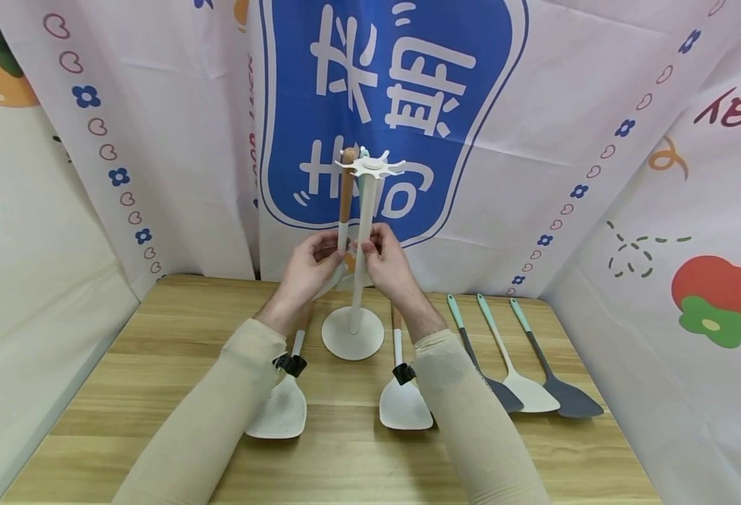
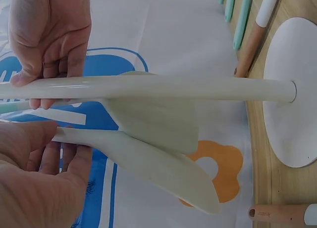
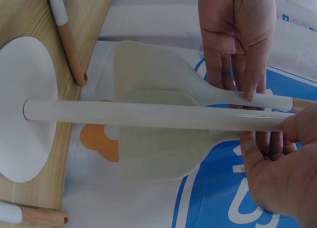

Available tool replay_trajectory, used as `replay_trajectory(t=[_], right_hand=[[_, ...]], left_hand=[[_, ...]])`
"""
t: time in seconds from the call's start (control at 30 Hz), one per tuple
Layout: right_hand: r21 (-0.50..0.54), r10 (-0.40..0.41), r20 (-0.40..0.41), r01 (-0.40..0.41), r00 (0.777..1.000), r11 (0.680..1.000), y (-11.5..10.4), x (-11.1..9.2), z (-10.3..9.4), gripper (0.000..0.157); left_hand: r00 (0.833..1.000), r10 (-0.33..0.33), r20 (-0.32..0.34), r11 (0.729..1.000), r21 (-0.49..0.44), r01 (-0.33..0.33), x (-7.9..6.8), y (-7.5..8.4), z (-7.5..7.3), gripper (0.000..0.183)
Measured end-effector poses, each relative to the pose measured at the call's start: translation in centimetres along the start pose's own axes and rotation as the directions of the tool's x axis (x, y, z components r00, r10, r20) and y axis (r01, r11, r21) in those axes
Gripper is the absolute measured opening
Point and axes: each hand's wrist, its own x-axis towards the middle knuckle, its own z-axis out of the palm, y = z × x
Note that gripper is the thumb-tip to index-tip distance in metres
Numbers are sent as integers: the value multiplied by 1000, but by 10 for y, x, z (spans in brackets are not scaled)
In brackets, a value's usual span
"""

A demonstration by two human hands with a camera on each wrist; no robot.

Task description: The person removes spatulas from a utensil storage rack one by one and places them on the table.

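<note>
My left hand pinches the white neck of a spatula with a wooden handle, held upright with its handle end beside the stand's hooked top. In the left wrist view that spatula's white blade points toward the table. The fingers and thumb of my right hand grip the pole of a white utensil stand, which rises from a round base. Behind the pole is a second spatula with a mint handle, its pale blade partly covered. Whether my right fingers also touch it is hard to see.
Two white spatulas with wooden handles lie on the wooden table, one left and one right of the base, partly covered by my arms. To the right lie three mint-handled spatulas, one white between two dark ones. A printed curtain hangs behind.
</note>
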Motion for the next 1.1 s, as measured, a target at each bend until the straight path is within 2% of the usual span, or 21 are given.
replay_trajectory(t=[0.17, 0.4, 0.63, 0.8, 1.1], right_hand=[[-2, 1, 0, -1, 1000, 1000, -1, 0, 0, 23], [5, -1, -2, 1, 1000, 1000, 0, 0, 0, 22], [9, 1, -1, -1, 1000, 1000, 0, 0, 0, 23], [11, 1, -5, -1, 1000, 1000, -1, 0, 0, 24], [13, -7, -9, 7, 1000, 1000, -3, -1, 1, 24]], left_hand=[[1000, -28, -6, 1000, -11, 28, 0, 2, -1, 45], [1000, -7, -10, 1000, 8, 7, 1, 1, -6, 43], [999, -31, -13, 999, -30, 30, 1, 6, -9, 46], [1000, -20, -19, 1000, 12, 20, 0, 8, -14, 45], [999, -31, -33, 1000, 4, 31, 1, 5, -23, 45]])
